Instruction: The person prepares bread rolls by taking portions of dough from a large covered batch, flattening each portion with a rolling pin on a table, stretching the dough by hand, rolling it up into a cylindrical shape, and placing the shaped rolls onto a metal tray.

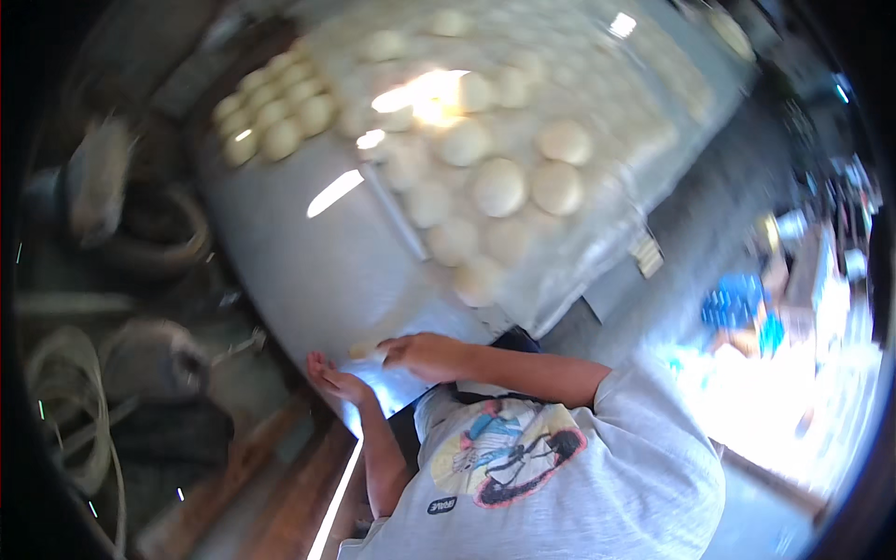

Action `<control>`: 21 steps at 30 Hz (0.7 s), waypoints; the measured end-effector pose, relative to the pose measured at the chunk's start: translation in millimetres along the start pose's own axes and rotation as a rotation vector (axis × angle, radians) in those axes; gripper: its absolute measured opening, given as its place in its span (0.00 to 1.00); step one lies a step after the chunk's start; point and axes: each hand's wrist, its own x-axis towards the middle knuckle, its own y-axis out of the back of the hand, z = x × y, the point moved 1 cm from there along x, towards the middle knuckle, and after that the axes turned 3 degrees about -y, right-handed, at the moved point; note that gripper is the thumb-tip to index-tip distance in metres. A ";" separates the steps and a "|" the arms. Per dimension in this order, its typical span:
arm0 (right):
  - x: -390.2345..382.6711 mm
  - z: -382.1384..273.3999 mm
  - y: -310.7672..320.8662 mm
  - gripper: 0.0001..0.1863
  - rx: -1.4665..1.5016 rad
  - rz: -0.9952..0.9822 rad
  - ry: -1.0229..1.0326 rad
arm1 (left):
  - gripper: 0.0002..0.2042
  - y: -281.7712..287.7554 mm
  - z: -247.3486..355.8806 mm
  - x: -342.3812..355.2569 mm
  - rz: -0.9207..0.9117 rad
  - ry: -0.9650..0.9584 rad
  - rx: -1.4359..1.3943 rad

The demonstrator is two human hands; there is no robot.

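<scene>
My left hand (338, 381) is at the near left edge of the metal table (308, 252), fingers stretched out and apart, holding nothing that I can see. Close to its right, my right hand (422, 357) is closed, its fingers curled toward the left. A small pale piece of dough (364, 349) shows at the right fingertips, between the two hands; motion blurs it. Farther out lie several round, flattened dough pieces (500, 188) on a pale sheet. At the far left of the table, dough balls (280, 140) sit packed together in rows.
A thin straight strip (397, 215) separates the bare metal from the dough-covered sheet (597, 238). Left of the table are a tyre-like ring (159, 229) and a coiled pale hose (79, 401). Blue plastic containers (733, 301) stand at the right, by a brightly lit area.
</scene>
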 end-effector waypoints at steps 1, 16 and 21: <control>-23.8 -16.3 6.7 0.19 0.066 0.078 -0.023 | 0.27 -20.7 4.8 10.8 -0.142 0.011 -0.023; -448.3 132.2 189.4 0.16 0.141 1.116 -1.318 | 0.26 -216.4 26.7 11.8 -0.741 -0.107 0.557; -564.5 409.7 211.9 0.23 0.008 1.338 -1.615 | 0.26 -221.8 49.6 4.0 -0.679 0.182 0.499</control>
